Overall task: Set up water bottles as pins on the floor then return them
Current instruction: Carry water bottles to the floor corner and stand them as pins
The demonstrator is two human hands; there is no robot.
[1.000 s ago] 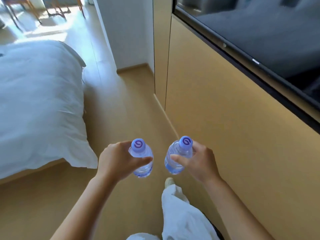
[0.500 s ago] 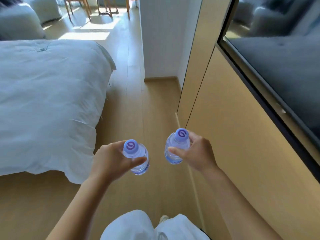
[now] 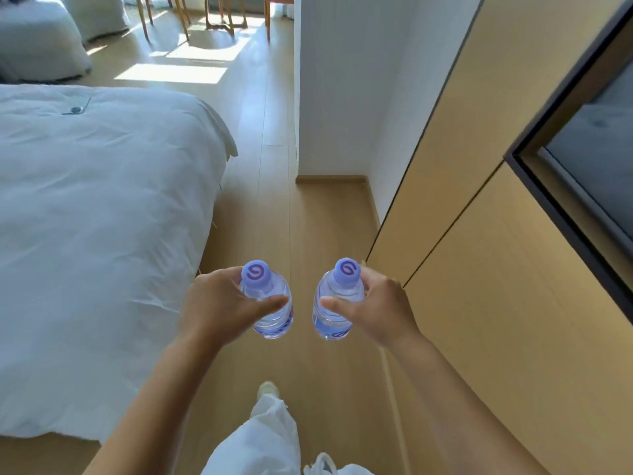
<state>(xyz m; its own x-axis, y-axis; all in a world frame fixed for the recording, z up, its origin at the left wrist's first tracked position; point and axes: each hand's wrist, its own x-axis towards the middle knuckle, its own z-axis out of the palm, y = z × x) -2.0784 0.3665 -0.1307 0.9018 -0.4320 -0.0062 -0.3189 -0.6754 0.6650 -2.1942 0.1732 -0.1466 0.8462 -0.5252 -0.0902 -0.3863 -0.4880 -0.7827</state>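
Note:
I carry two small clear water bottles with purple caps, upright, in front of me above the wooden floor [image 3: 274, 207]. My left hand [image 3: 219, 303] grips the left bottle [image 3: 270, 313] around its upper body, thumb across the front. My right hand [image 3: 380, 310] grips the right bottle [image 3: 334, 317] the same way. The bottles are a short gap apart and do not touch. My fingers hide the far side of each bottle.
A bed with a white duvet [image 3: 96, 234] fills the left. Tan cabinet panels [image 3: 479, 303] and a dark screen [image 3: 589, 166] line the right. A white wall corner [image 3: 335, 97] stands ahead, chair legs [image 3: 219, 15] beyond. My white-trousered leg [image 3: 263, 437] and shoe are below.
The view has swung left and lifted, showing more bed, the corridor and sunlit floor ahead. Both hands keep the same grip on the bottles, and my feet have stepped forward.

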